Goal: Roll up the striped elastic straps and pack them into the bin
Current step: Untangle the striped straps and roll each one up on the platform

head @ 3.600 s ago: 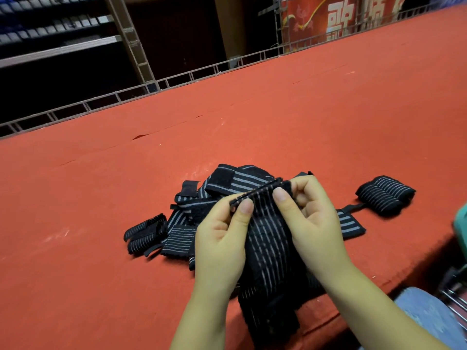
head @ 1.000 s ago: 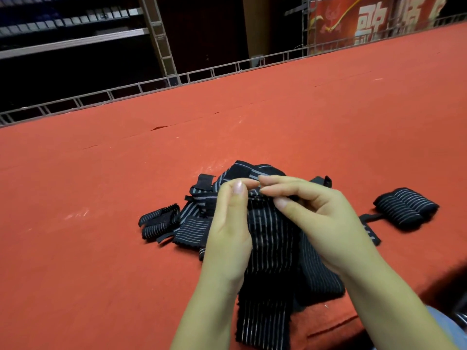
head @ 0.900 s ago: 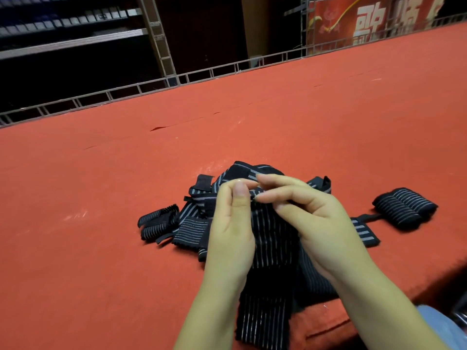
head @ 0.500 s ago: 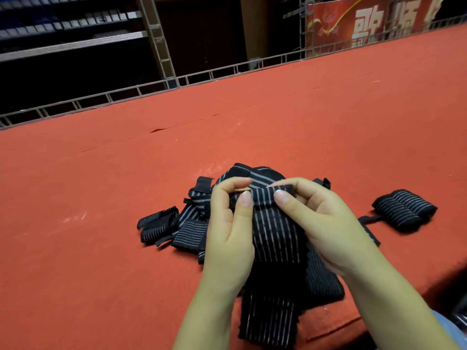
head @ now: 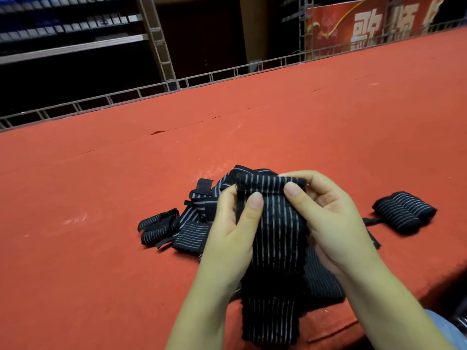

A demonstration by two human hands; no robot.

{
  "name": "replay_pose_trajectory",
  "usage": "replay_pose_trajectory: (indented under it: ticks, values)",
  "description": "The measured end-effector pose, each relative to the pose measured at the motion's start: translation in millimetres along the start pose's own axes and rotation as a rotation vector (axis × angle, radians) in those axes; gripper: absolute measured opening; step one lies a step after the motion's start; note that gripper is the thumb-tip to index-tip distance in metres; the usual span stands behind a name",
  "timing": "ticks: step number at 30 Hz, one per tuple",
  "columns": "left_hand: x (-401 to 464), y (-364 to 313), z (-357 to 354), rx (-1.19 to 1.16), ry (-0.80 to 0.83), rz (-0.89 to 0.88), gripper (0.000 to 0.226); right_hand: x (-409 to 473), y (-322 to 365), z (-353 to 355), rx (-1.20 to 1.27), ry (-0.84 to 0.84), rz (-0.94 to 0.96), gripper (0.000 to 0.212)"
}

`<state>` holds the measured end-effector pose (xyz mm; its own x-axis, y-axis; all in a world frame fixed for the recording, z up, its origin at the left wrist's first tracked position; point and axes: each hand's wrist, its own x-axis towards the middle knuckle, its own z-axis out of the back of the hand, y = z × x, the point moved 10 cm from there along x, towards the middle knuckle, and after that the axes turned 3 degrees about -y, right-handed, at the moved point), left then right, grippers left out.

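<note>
Two hands, your left hand (head: 233, 231) and right hand (head: 331, 218), share one strap (head: 275, 248). Two rolled straps (head: 404, 214) lie at right; two more rolls (head: 158, 224) at left. The loose heap (head: 199, 210) cannot be counted.

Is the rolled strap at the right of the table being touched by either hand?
No. The rolled strap lies alone on the red table, while the left hand and right hand pinch another striped strap.

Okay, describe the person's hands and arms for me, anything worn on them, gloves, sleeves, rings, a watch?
Both are bare. The left hand and right hand show no gloves, rings or watch, and both forearms are uncovered down to the frame edge, with no sleeve in view. The nails are short and unpainted.
</note>
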<state>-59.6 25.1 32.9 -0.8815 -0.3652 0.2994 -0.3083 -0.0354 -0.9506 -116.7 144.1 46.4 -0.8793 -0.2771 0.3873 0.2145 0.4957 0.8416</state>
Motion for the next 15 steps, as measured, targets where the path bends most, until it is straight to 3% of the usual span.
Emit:
replay_pose_trajectory:
  ticks: [5,15]
  values:
    - [0.2,-5.5,2.1,-0.024,-0.044,0.006,0.024,-0.9,13.2,-3.2,-0.02,-0.002,0.09,0.025]
    - [0.6,5.6,7.2,-0.24,-0.094,0.128,0.024,-5.2,25.3,-9.4,-0.448,0.088,0.244,0.029]
